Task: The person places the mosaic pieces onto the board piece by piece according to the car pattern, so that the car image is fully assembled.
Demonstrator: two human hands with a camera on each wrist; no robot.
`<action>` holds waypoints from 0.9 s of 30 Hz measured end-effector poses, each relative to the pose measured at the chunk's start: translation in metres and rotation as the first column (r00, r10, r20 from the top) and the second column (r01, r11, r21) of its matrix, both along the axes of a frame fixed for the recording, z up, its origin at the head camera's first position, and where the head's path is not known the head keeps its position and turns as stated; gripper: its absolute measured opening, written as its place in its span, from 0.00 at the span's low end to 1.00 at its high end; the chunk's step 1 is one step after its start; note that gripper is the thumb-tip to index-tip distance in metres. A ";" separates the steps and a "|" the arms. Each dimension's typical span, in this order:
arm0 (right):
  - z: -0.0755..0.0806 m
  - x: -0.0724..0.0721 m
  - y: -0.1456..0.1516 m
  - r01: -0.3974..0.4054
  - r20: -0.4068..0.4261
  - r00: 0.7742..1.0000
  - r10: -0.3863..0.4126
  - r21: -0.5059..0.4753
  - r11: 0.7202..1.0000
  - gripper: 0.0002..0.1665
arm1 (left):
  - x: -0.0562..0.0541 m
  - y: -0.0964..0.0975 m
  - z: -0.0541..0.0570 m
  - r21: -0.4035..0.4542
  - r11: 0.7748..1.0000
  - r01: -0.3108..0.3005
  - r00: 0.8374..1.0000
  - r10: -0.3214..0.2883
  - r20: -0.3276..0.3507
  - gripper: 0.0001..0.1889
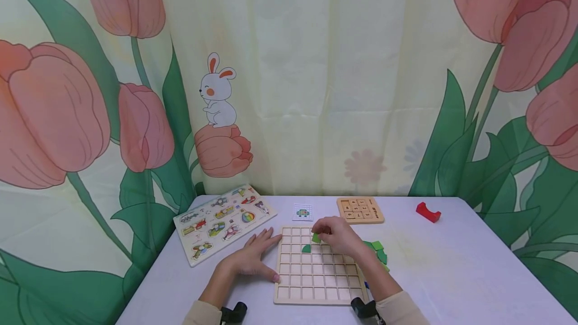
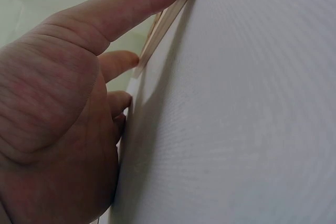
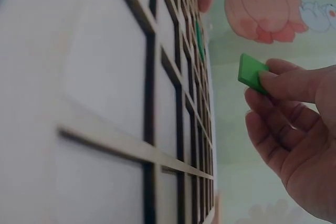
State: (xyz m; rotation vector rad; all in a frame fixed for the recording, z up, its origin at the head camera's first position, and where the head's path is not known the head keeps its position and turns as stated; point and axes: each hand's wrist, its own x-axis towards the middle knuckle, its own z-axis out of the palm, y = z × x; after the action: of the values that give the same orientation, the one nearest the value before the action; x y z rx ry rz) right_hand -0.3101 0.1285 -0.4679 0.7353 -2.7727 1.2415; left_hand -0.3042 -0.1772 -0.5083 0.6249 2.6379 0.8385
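Observation:
Between thumb and fingers my right hand (image 1: 337, 235) pinches a light green square tile (image 3: 252, 72), held over the upper part of a wooden grid board (image 1: 311, 301). Just below and left of it, a dark green quarter-round tile (image 1: 306, 249) lies in one of the board's cells. My left hand (image 1: 251, 257) is spread at the board's left side, its thumb and fingertips touching the wooden edge (image 2: 169, 20). Seen from the right wrist, the held tile is tilted and clear of the grid.
More green tiles (image 1: 377, 246) lie right of the board, partly behind my right forearm. A pattern card (image 1: 302, 212) sits beyond the board, beside a wooden number puzzle (image 1: 360, 210). Left is a picture puzzle board (image 1: 226, 222); far right, a red arch block (image 1: 428, 212).

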 end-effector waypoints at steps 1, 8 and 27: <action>-0.001 0.000 -0.001 0.001 0.007 1.000 -0.001 0.007 1.000 0.09 | 0.000 0.000 0.000 0.001 1.000 -0.001 1.000 0.001 0.001 0.60; -0.010 0.000 -0.006 0.010 0.063 0.998 -0.012 0.045 0.999 0.12 | 0.000 -0.001 0.000 0.006 1.000 -0.002 1.000 0.002 0.004 0.61; -0.015 0.001 -0.006 -0.031 0.088 0.996 0.022 0.101 0.994 0.12 | -0.001 -0.002 -0.001 0.013 1.000 0.007 1.000 -0.007 0.010 0.60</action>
State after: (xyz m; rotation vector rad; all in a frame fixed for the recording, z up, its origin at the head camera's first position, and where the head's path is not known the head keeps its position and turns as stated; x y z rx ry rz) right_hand -0.3088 0.1227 -0.4826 0.7435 -2.9256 1.1704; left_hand -0.3052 -0.1796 -0.5092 0.6307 2.6220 0.8549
